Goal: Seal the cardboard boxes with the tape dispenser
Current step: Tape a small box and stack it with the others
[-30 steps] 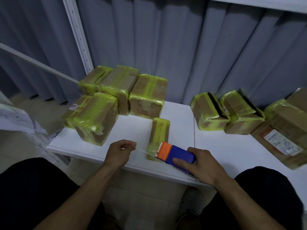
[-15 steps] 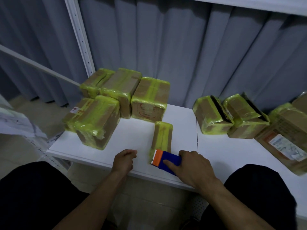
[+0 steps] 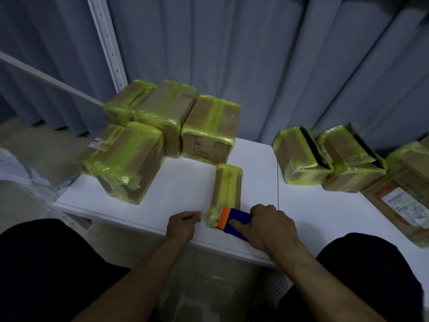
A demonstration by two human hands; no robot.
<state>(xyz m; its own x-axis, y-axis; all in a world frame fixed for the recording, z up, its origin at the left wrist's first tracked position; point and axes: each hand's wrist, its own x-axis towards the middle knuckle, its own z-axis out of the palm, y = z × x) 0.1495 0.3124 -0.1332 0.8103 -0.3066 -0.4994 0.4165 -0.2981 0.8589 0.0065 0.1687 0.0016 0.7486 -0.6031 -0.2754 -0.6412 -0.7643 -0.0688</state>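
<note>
Centrally, at the near edge of the counter (image 3: pixel 181 189), the right hand (image 3: pixel 267 228) kept its grip closed round the blue-and-orange tape dispenser (image 3: pixel 234 218), whose orange end touched the near end of a narrow yellow-taped cardboard box (image 3: pixel 227 187). Just left, the left hand (image 3: pixel 183 223) lay fisted; whether its grip pinched anything could not be told. Taped boxes (image 3: pixel 130 159) stood far left and right.

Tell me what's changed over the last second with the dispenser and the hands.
The right hand moved the tape dispenser left, up against the near end of the small box. The left hand, still a fist, drew closer to that box. The grip on the dispenser and the other boxes on the table stayed put.
</note>
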